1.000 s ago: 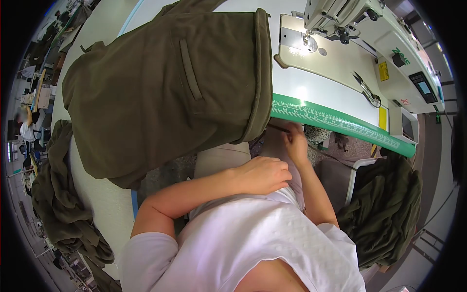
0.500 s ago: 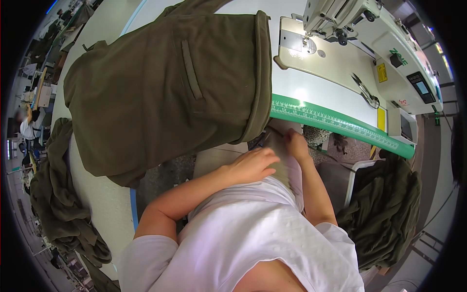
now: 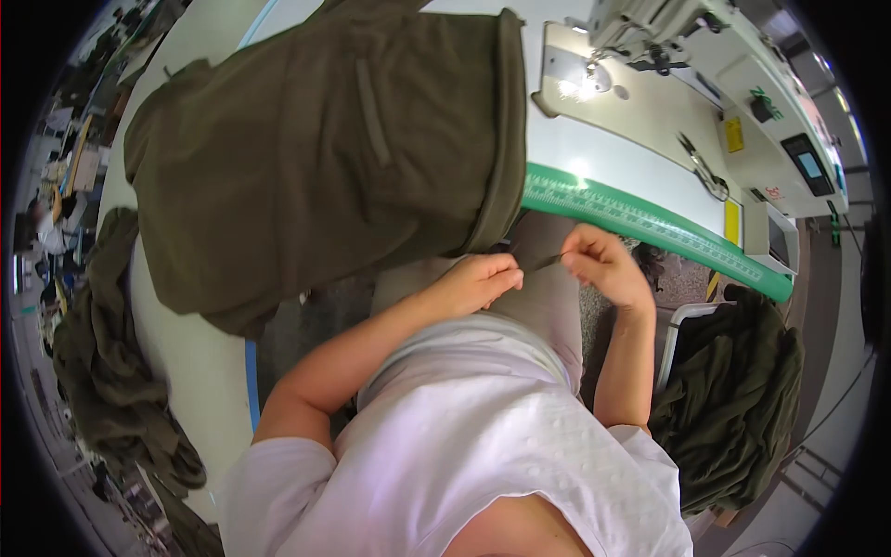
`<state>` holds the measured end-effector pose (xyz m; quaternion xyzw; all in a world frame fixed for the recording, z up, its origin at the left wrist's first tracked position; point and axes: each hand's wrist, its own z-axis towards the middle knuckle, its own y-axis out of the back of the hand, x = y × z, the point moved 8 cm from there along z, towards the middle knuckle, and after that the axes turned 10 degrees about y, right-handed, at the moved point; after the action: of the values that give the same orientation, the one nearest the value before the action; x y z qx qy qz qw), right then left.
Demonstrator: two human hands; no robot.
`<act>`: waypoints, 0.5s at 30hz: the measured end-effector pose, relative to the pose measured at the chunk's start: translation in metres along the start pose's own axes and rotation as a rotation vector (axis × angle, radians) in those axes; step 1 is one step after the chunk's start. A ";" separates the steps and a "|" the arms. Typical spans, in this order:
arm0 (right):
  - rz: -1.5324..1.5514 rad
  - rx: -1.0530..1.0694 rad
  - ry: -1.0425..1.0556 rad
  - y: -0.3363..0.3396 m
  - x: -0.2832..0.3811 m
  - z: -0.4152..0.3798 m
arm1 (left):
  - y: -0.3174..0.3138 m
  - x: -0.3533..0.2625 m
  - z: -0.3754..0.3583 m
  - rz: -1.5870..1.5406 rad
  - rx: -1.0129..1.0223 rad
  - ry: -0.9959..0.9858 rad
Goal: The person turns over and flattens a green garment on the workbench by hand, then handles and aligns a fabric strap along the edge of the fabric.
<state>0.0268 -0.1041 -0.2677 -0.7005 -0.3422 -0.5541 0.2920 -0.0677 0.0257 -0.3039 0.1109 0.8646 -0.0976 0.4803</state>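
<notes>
Over my lap, my right hand [image 3: 605, 264] pinches one end of a small thin dark strip [image 3: 549, 263]. My left hand [image 3: 475, 284] is closed near the strip's other end; whether its fingers grip it is too small to tell. Both hands are just below the table's front edge. A large dark olive garment [image 3: 251, 167] lies on the table to the left, its hemmed edge above my hands. At the upper right stands a sewing machine [image 3: 742, 102], with its needle area over a metal plate [image 3: 580, 74].
A green ruler strip [image 3: 650, 227] runs along the table edge. Small scissors [image 3: 703, 169] lie by the machine. Dark cloth fills a bin [image 3: 675, 339] at the right. More olive cloth [image 3: 111, 362] hangs at the left. Another person [image 3: 48, 227] is at the far left.
My right hand has risen and moved right, and the thin strip now shows at its fingers. My left hand has drawn its fingers together. The view has shifted slightly.
</notes>
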 end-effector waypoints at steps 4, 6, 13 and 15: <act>-0.046 -0.067 0.071 0.020 -0.012 -0.005 | -0.003 -0.005 -0.020 -0.030 -0.027 0.025; -0.140 -0.040 0.069 0.026 -0.019 -0.009 | -0.006 -0.011 -0.031 -0.052 -0.056 0.021; -0.428 -0.204 -0.032 0.086 -0.050 -0.042 | -0.011 -0.037 -0.059 -0.205 0.079 -0.064; -0.487 -0.352 -0.086 0.117 -0.064 -0.057 | -0.001 -0.046 -0.069 -0.265 0.089 -0.104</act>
<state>0.0783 -0.2286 -0.3215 -0.6606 -0.4106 -0.6284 0.0099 -0.1000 0.0395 -0.2284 0.0117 0.8404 -0.2041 0.5020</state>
